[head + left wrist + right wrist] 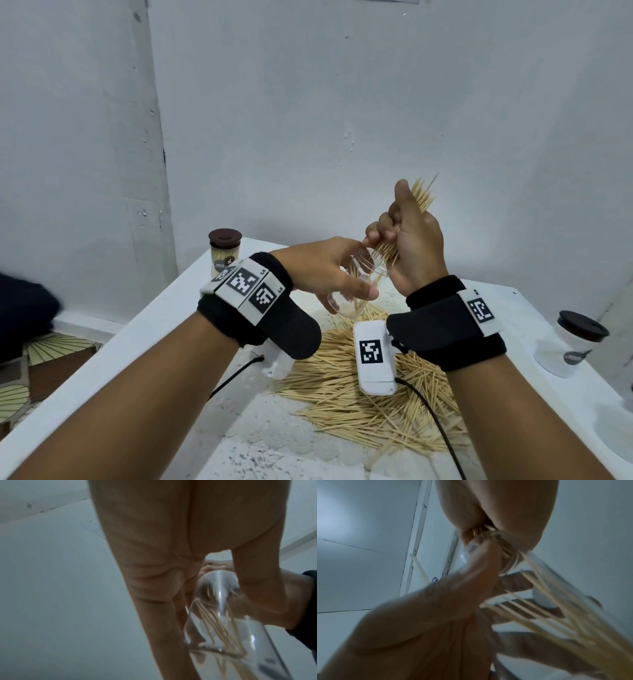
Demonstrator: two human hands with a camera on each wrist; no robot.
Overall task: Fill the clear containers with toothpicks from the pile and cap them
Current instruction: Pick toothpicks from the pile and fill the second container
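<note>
My left hand (329, 270) grips a clear container (356, 284), tilted with its mouth up and to the right, above the table. Several toothpicks (221, 630) lie inside it. My right hand (407, 236) holds a bundle of toothpicks (423, 197) in its fist. The bundle's lower ends (385, 253) reach into the container's mouth. In the right wrist view the bundle (488, 534) runs between the fingers into the clear rim (510, 555). A big pile of toothpicks (359, 383) is spread on the white table (164, 329) below both wrists.
A filled container with a dark brown cap (225, 251) stands at the table's back left corner. A clear container with a dark cap (572, 342) stands at the right edge. Black cables (435, 421) cross the pile. A wall rises close behind the table.
</note>
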